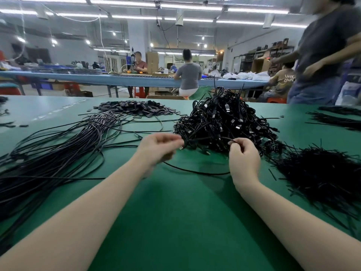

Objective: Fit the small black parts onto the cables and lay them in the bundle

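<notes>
Reaching out over the green table (175,222), both bare forearms are coming in from the near edge and meeting just short of the middle heap. The left hand (156,148) is curling its fingers toward the thumb, apparently pinching one end of a cable (207,138); it is blurred, so whether a small black part is also sitting in that pinch I cannot tell. The right hand (244,157) is pinching the same cable further along, fingers curled round it. Between the two hands the cable is running roughly left to right, arching slightly upward, while its slack is looping back toward the body and lying on the table under the wrists. That crosswise axis is what the next move seems to depend on: the free end is lying at the left hand, so any part would likely be slid on from the left while the right is steadying. Just beyond the fingers, the tangled bundle (224,122) of finished cables is piling up, closer to the right hand. To the left, loose straight cables (58,149) are fanning out across the table. Further back, the flat parts (136,109) are lying in a low heap, nearer the left hand. At right, a pile of ties (322,173) is spreading. Beyond, other workers are sitting at a long bench.
</notes>
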`<state>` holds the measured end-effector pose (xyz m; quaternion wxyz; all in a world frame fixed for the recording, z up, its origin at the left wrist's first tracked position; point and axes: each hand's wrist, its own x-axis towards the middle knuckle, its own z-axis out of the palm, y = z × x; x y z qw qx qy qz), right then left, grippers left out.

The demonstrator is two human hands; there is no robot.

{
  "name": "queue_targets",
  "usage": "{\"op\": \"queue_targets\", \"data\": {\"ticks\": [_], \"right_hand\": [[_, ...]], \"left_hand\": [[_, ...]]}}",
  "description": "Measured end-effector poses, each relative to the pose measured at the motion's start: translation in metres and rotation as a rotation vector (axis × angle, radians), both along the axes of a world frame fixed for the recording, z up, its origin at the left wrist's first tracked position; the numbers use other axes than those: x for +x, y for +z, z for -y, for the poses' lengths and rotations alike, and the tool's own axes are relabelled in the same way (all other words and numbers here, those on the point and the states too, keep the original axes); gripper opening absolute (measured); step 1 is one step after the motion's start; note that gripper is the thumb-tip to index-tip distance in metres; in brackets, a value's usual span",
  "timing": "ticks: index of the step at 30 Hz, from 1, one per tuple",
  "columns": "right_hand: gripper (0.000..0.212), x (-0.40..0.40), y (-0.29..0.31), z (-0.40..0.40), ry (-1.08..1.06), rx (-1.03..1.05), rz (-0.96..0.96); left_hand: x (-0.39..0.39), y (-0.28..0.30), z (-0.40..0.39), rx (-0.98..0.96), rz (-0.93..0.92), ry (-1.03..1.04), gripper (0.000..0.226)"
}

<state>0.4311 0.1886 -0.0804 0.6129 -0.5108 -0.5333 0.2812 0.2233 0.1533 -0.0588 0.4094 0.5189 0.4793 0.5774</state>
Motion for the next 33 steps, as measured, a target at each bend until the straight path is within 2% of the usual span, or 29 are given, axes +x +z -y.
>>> {"op": "queue_targets", "data": {"ticks": [2, 4, 8, 10, 16, 18, 19, 20, 22, 24, 25, 26, 27, 30, 33], "right_hand": [[0.014, -0.006, -0.001, 0.006, 0.123, 0.081, 0.121], [0.017, -0.012, -0.003, 0.012, 0.228, 0.188, 0.243], [0.024, -0.023, -0.007, 0.024, 0.382, 0.339, 0.432], [0.023, -0.025, -0.008, 0.027, 0.425, 0.341, 0.492], [0.022, -0.028, -0.009, 0.034, 0.508, 0.365, 0.797], [0.024, -0.029, -0.010, 0.030, 0.465, 0.290, 0.765], [0.029, -0.028, -0.010, 0.027, 0.419, 0.243, 0.697], [0.036, -0.025, -0.009, 0.023, 0.365, 0.206, 0.608], [0.050, -0.020, -0.005, 0.018, 0.269, 0.173, 0.427], [0.052, -0.019, -0.002, 0.020, 0.236, 0.178, 0.293], [0.049, -0.021, -0.001, 0.022, 0.231, 0.201, 0.261], [0.045, -0.023, -0.001, 0.024, 0.225, 0.239, 0.242], [0.040, -0.025, 0.000, 0.027, 0.220, 0.284, 0.230], [0.030, -0.029, 0.004, 0.037, 0.263, 0.423, 0.258], [0.023, -0.036, 0.003, 0.048, 0.377, 0.479, 0.433]], "left_hand": [[-0.005, 0.015, 0.001, -0.049, 0.391, 0.036, 0.036], [-0.012, 0.027, 0.004, -0.029, 0.615, 0.045, 0.032], [-0.019, 0.036, 0.007, 0.010, 0.828, -0.039, 0.010], [-0.018, 0.039, 0.007, 0.031, 0.880, -0.100, 0.011], [-0.011, 0.060, 0.010, -0.041, 0.640, -0.181, 0.031], [-0.013, 0.071, 0.018, -0.048, 0.656, -0.335, 0.032], [-0.015, 0.077, 0.024, -0.061, 0.608, -0.444, 0.031], [-0.017, 0.081, 0.029, -0.086, 0.489, -0.543, 0.029], [-0.015, 0.082, 0.033, -0.178, 0.042, -0.613, 0.021], [-0.003, 0.071, 0.033, -0.320, -0.508, -0.528, 0.018], [0.006, 0.065, 0.031, -0.386, -0.690, -0.485, 0.022], [0.013, 0.059, 0.029, -0.417, -0.777, -0.451, 0.028], [0.017, 0.053, 0.026, -0.392, -0.776, -0.408, 0.032], [0.016, 0.047, 0.014, -0.146, -0.581, -0.206, 0.035], [0.020, 0.053, 0.009, 0.018, -0.233, -0.099, 0.033]]}}
